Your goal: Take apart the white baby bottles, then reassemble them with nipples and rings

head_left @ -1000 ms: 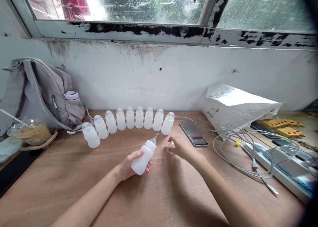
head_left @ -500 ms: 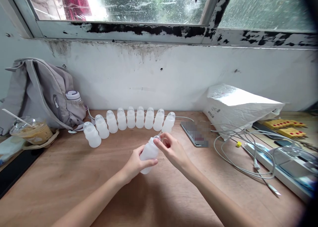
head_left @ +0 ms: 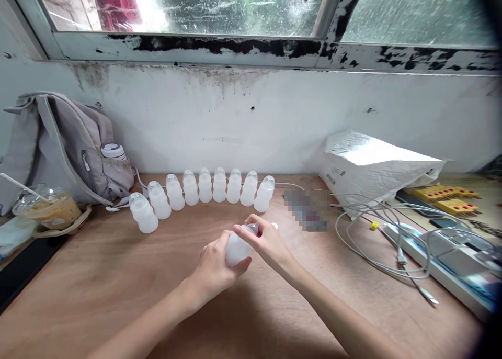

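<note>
A small white plastic squeeze bottle (head_left: pixel 237 249) is wrapped in my left hand (head_left: pixel 215 267) above the middle of the wooden table (head_left: pixel 117 275). Fingers of my right hand (head_left: pixel 264 244) are closed on a clear cap (head_left: pixel 253 228) sitting over the bottle's tip. Behind my hands, a curved row of several capped white bottles (head_left: pixel 204 189) stands near the wall. A tiny white piece (head_left: pixel 275 225) lies on the table just right of my right hand.
A grey backpack (head_left: pixel 66 149) and a plastic drink cup (head_left: pixel 49 207) sit at the left. A phone (head_left: pixel 306 212), a white paper bag (head_left: pixel 372 165), tangled white cables (head_left: pixel 384 238), a power strip (head_left: pixel 443 265) and yellow parts (head_left: pixel 447 199) fill the right side.
My right hand came in from the right with the clear cap and set it over the bottle's tip. My left hand turned the bottle more upright and drew it slightly nearer.
</note>
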`<state>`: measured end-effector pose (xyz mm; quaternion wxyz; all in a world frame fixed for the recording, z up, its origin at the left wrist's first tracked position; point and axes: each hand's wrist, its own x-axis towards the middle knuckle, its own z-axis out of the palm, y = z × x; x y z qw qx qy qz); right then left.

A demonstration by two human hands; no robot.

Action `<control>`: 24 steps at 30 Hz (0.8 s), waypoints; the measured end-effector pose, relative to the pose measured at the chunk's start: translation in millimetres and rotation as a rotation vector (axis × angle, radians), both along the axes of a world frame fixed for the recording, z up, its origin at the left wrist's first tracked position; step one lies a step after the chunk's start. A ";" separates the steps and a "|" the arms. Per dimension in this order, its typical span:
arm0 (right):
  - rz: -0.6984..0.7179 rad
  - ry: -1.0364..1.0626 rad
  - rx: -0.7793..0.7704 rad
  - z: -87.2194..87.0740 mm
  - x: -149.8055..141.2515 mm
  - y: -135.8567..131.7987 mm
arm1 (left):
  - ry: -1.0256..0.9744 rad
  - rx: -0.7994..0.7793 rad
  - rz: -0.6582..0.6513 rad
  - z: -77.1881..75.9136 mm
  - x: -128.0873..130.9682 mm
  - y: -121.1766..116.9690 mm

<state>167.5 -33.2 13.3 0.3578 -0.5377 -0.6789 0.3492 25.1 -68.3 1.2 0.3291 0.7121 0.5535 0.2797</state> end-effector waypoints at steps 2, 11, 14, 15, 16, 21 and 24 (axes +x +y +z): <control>0.028 0.053 0.009 -1.6 -2.1 -1.7 | -0.087 -0.048 -0.016 3.0 -0.2 0.1; 0.028 0.204 0.011 -5.0 -3.8 -3.5 | -0.439 -0.290 -0.157 6.1 -1.3 2.7; 0.047 0.288 -0.013 -6.0 -3.5 -3.6 | -0.607 -0.479 -0.220 6.9 -1.5 2.1; 0.080 0.338 -0.044 -5.8 -3.3 -4.1 | -0.682 -0.583 -0.256 7.2 -1.9 1.5; 0.126 0.395 -0.085 -5.4 -3.0 -4.8 | -0.761 -0.686 -0.295 7.3 -2.4 0.8; 0.407 0.646 -0.241 -4.0 0.3 -3.4 | -1.083 -0.868 -0.430 1.9 -7.2 -1.9; 0.469 0.667 -0.220 -8.4 4.8 5.1 | -1.156 -0.867 -0.444 -1.7 -12.4 0.1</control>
